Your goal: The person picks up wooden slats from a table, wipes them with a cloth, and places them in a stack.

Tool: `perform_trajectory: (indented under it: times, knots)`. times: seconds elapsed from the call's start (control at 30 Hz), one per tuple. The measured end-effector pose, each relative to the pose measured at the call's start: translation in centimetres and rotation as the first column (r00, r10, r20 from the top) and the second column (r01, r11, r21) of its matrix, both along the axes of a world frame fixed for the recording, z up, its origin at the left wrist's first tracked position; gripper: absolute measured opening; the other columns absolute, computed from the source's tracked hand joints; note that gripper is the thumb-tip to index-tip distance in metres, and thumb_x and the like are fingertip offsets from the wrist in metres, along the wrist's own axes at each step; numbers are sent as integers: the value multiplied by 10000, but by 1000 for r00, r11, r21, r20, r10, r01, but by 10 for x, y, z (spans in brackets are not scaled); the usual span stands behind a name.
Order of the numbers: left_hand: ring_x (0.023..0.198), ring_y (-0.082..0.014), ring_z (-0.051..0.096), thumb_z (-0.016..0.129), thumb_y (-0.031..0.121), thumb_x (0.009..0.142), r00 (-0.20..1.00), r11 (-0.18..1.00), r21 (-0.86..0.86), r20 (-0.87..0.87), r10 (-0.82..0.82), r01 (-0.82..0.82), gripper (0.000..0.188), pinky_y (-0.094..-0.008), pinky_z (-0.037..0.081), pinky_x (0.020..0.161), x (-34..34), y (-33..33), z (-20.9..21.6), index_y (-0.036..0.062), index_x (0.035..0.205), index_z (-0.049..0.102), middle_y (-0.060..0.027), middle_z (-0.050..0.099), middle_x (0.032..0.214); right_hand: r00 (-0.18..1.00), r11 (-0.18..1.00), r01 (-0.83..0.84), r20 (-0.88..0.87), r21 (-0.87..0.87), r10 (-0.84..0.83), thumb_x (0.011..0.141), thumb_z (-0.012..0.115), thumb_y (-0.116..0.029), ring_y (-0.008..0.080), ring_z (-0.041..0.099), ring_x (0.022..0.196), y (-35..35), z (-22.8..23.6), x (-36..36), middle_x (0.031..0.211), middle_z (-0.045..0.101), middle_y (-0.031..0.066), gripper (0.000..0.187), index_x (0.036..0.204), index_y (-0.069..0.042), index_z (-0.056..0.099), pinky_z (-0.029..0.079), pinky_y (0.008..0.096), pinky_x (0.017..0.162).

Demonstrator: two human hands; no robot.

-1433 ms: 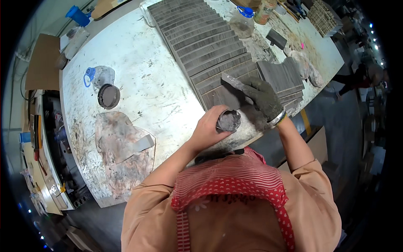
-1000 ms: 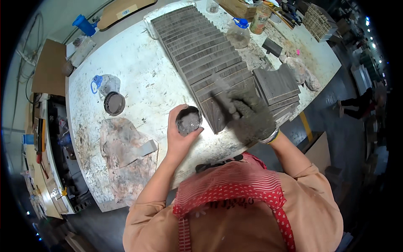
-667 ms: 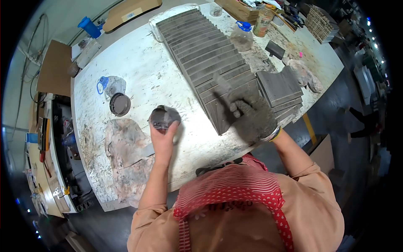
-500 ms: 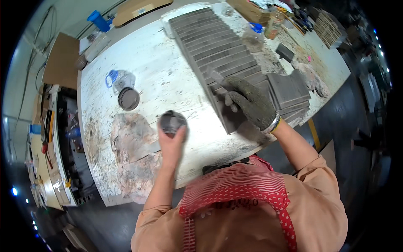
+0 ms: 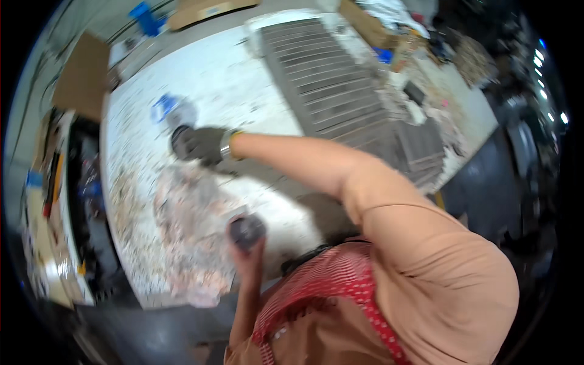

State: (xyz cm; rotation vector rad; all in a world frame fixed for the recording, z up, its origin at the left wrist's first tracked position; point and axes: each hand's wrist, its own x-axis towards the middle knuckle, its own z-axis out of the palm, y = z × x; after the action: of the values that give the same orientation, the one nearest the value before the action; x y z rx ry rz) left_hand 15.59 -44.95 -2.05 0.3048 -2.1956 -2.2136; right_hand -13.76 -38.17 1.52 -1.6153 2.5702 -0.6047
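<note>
My bare left hand (image 5: 248,258) is closed round a small dark round jar (image 5: 247,232), held above the near part of the white table. My right hand (image 5: 207,145), in a dirty dark glove, is stretched across to the left side of the table. Its fingers are closed on the edge of a dark round lid (image 5: 180,141), though motion blurs the fingertips. Just behind the lid lies a clear plastic bottle piece (image 5: 181,113) with a blue handle (image 5: 163,107). To the right, grey slats (image 5: 331,79) lie side by side in a long row, partly hidden by my right arm.
A stained crumpled cloth (image 5: 188,225) covers the near left of the table (image 5: 219,79). Shorter grey pieces (image 5: 420,146) lie at the right, near a small dark block (image 5: 414,92). A blue cup (image 5: 144,19) and cardboard (image 5: 210,12) stand beyond the far edge.
My right hand has swung left from the grey slats to the dark round lid; the pale translucent thing at its fingers no longer shows. My left hand has come slightly nearer with the jar.
</note>
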Motion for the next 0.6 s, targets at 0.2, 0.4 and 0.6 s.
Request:
perform_trajectory:
  times: [0.2, 0.4, 0.6]
  knots:
    - [1135, -220, 532, 674, -50, 781, 985, 984, 72, 63, 159, -164, 674, -335, 441, 979, -6, -5, 8, -26, 1376, 357, -148, 491, 1284, 870, 939, 328, 353, 106, -344, 865, 572, -239, 345, 633, 1058, 52, 80, 48, 1115, 664, 184, 409, 1254, -111, 579, 494, 420, 880]
    - [1040, -196, 588, 662, 54, 859, 994, 996, -89, -107, 13, -22, 490, -321, 462, 925, -34, 27, 34, -36, 1292, 451, -129, 585, 1187, 577, 616, 711, -219, -340, -787, 821, 589, -260, 340, 579, 1099, 298, 131, 3, 1240, 584, 182, 500, 1292, -102, 537, 460, 410, 963]
    - [1039, -188, 595, 635, 33, 855, 988, 971, -233, -130, -86, 54, 473, -315, 464, 922, -72, 79, 73, -34, 1291, 465, -112, 601, 1174, 378, 356, 924, -195, 139, -905, 858, 616, -362, 345, 587, 1124, 459, 69, -35, 1196, 610, 187, 405, 1176, -113, 620, 472, 432, 951]
